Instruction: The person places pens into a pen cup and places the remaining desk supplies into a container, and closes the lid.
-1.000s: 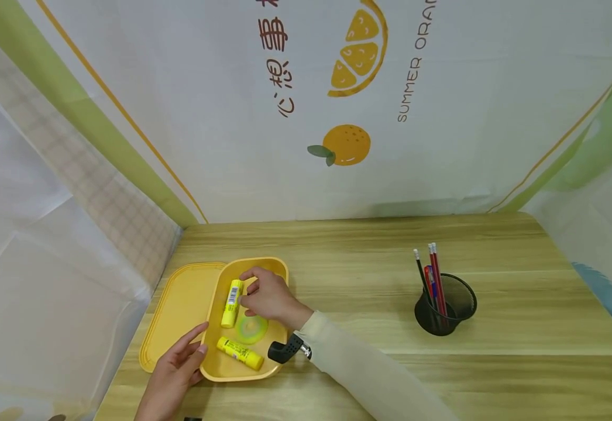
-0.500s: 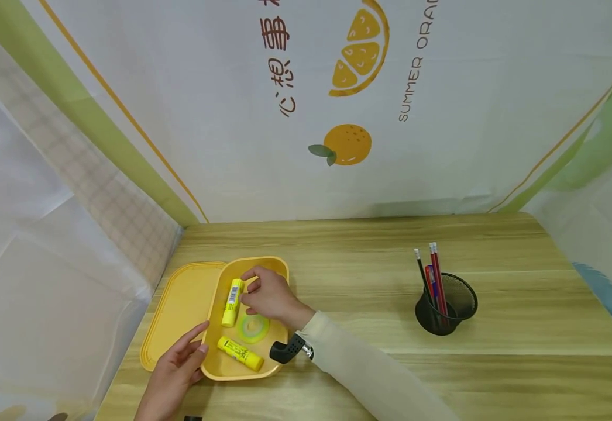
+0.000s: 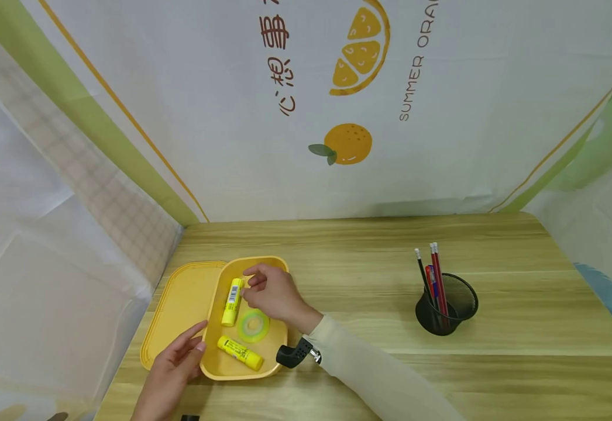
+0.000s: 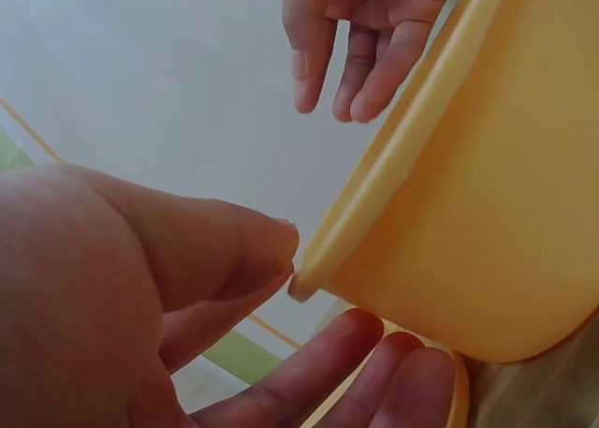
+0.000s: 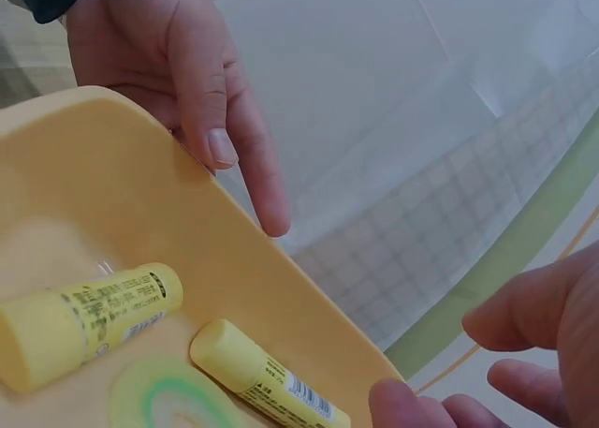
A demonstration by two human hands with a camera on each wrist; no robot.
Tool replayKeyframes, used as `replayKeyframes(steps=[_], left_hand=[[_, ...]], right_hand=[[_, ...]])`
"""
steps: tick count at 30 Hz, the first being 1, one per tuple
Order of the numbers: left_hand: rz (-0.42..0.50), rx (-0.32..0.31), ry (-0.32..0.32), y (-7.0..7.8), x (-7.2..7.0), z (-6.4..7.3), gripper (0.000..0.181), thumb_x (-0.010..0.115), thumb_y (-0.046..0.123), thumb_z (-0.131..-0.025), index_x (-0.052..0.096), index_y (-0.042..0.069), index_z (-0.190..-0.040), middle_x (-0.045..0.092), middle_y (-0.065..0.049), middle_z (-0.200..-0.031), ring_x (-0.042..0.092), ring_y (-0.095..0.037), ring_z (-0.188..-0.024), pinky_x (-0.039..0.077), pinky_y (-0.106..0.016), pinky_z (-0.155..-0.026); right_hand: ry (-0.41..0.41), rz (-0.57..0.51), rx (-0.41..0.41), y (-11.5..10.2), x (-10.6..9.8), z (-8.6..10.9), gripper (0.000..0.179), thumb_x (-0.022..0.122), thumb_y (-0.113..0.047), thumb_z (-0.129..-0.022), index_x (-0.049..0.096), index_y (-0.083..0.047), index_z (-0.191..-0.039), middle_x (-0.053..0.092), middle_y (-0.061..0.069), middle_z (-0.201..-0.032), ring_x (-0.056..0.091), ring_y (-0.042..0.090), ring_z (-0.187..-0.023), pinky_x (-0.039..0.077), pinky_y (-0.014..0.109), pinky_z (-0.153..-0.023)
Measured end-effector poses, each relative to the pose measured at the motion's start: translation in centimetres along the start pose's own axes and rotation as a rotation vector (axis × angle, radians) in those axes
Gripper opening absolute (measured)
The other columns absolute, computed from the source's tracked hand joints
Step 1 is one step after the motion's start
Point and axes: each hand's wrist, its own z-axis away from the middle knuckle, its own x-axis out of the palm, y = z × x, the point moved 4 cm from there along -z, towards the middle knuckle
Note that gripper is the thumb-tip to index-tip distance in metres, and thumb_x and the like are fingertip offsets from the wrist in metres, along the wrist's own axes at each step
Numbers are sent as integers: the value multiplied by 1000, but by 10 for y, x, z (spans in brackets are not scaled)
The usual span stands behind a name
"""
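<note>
A yellow plastic box (image 3: 244,377) holds two yellow glue sticks, one upright in the head view (image 3: 232,302) and one slanted (image 3: 240,352). Between them lies a yellow-green ring (image 3: 254,325) that looks like a roll of tape. My right hand (image 3: 274,292) is over the box, beside the farther glue stick, fingers loosely bent and parted. Nothing shows between its fingers (image 5: 524,306) in the right wrist view. At the box's left side is my left hand (image 3: 166,368), fingers fairly straight and thumb right at the rim (image 4: 412,138).
A yellow lid (image 3: 179,310) lies flat to the left, partly under the box. On the right stands a black mesh pen cup (image 3: 443,321) with several pencils and pens (image 3: 439,280). A printed cloth (image 3: 232,146) rises behind the wooden table (image 3: 369,351).
My right hand has drawn slightly right, away from the farther glue stick, and more of the ring shows. The left hand stays at the box's side; the glue sticks lie as before.
</note>
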Motion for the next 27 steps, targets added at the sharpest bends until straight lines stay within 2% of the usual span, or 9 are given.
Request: replayKeyframes(steps=[4, 8, 14, 16, 21, 24, 27], left_hand=[[27, 26, 8, 1, -4, 0, 54, 57, 24, -111, 44, 9, -161, 64, -13, -137, 67, -1, -103, 61, -23, -82], [45, 75, 12, 1, -9, -1, 54, 57, 24, -111, 44, 4, -160, 65, -13, -136, 68, 3, -104, 62, -23, -83], [-22, 113, 32, 2, -22, -3, 56, 59, 32, -110, 46, 4, -157, 65, -16, -141, 66, 8, -104, 62, -23, -83], [-48, 115, 48, 3, -27, -4, 56, 59, 34, -110, 47, 5, -157, 68, -8, -138, 66, 9, -104, 61, -22, -83], [-77, 96, 77, -2, -41, -9, 57, 56, 36, -111, 47, 4, -157, 68, 20, -119, 65, 9, -102, 61, -21, -82], [-101, 62, 93, -7, -50, -13, 60, 56, 39, -111, 45, 4, -158, 64, 24, -115, 64, 9, -99, 60, -20, -82], [-118, 27, 135, -12, -59, -18, 61, 57, 39, -110, 46, 3, -158, 63, 26, -113, 63, 10, -96, 58, -19, -80]], right_hand=[[12, 77, -56, -4, -7, 6, 34, 79, -22, -92, 73, -15, -126, 73, 6, -110, 64, 3, -88, 56, 20, -75], [9, 113, -87, -7, -12, 14, 36, 79, -23, -93, 72, -15, -127, 74, 5, -110, 63, 1, -87, 54, 21, -78], [14, 152, -112, -4, -19, 26, 38, 78, -26, -94, 71, -16, -130, 73, 2, -113, 64, 6, -92, 54, 21, -77], [27, 163, -121, -3, -23, 30, 38, 79, -25, -94, 71, -16, -130, 73, 4, -115, 65, 11, -94, 54, 22, -77], [61, 209, -139, 2, -33, 42, 36, 79, -21, -94, 71, -15, -128, 69, 4, -113, 65, 19, -97, 53, 23, -79], [68, 241, -163, 5, -37, 48, 36, 80, -19, -93, 71, -14, -128, 68, 6, -112, 63, 18, -94, 53, 23, -78], [77, 262, -177, 8, -39, 54, 38, 82, -18, -91, 72, -14, -128, 66, 6, -112, 61, 18, -93, 51, 23, -77]])
